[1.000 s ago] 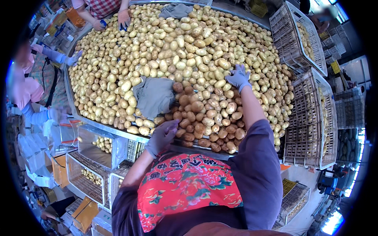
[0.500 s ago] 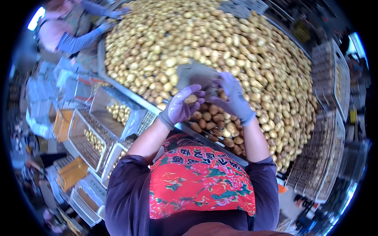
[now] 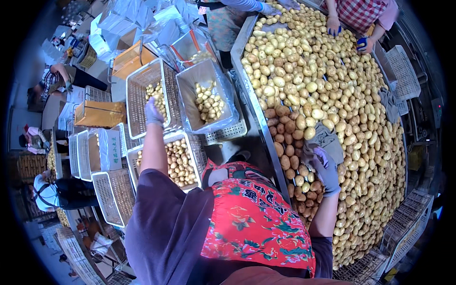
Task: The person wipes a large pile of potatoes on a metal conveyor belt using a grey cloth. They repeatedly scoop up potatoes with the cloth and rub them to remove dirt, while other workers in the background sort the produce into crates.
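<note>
My left hand, in a pale purple glove, reaches out to the left over a white plastic crate with small potatoes in it. Its fingers are stretched out, and no potato shows in them. On the potato table, my right hand, gloved too, has its fingers closed on a grey cloth. That cloth lies spread over the heap of yellow potatoes. Beside it, against the table's near edge, is a patch of browner potatoes.
A lined crate and another white crate hold potatoes between me and the left side. The table's metal rim runs along my front. Co-workers' gloved hands are at the far end. Stacked crates stand at right.
My view has turned left. My left hand has swung from the table to over the crate, and the potato it held no longer shows. My right hand has closed on the cloth.
</note>
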`<state>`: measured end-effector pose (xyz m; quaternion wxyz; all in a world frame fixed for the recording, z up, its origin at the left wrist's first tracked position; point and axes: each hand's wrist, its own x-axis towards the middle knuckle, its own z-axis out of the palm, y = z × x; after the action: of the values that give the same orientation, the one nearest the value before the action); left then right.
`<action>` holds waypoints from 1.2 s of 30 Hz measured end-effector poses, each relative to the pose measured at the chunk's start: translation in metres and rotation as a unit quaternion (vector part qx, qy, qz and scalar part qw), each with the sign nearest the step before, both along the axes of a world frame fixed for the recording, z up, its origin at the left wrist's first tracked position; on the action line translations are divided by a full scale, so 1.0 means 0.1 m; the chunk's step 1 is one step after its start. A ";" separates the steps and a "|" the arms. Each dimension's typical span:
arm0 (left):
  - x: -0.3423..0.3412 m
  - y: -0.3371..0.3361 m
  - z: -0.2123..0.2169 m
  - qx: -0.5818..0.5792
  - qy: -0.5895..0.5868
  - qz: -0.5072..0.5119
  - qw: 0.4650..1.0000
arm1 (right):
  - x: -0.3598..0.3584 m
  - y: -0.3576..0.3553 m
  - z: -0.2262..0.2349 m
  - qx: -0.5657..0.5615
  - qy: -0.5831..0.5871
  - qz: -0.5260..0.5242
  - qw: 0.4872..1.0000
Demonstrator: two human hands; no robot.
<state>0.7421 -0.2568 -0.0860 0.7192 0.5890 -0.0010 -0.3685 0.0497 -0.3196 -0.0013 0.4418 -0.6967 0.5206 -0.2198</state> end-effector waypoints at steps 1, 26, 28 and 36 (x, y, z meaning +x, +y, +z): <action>0.11 0.01 -0.01 0.103 -0.228 0.089 0.964 | 0.00 -0.07 -0.01 -0.015 -0.038 -0.046 0.998; -4.50 -1.73 0.57 -0.317 -0.226 -0.712 0.585 | -0.43 0.06 0.07 -0.140 -0.056 -0.455 0.877; -4.67 -1.88 0.53 -0.353 -0.402 -0.645 0.546 | -0.42 0.12 0.57 -0.205 -0.215 -0.437 0.849; -6.56 -1.99 0.12 -0.510 -0.082 -0.731 0.446 | -0.60 0.09 1.24 -0.300 -0.025 -0.484 0.822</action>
<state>0.0866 -0.4556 -0.0739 0.3521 -0.0751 -0.6776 -0.6413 -0.0102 -0.3107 0.1226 0.0608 -0.4478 0.6881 -0.5677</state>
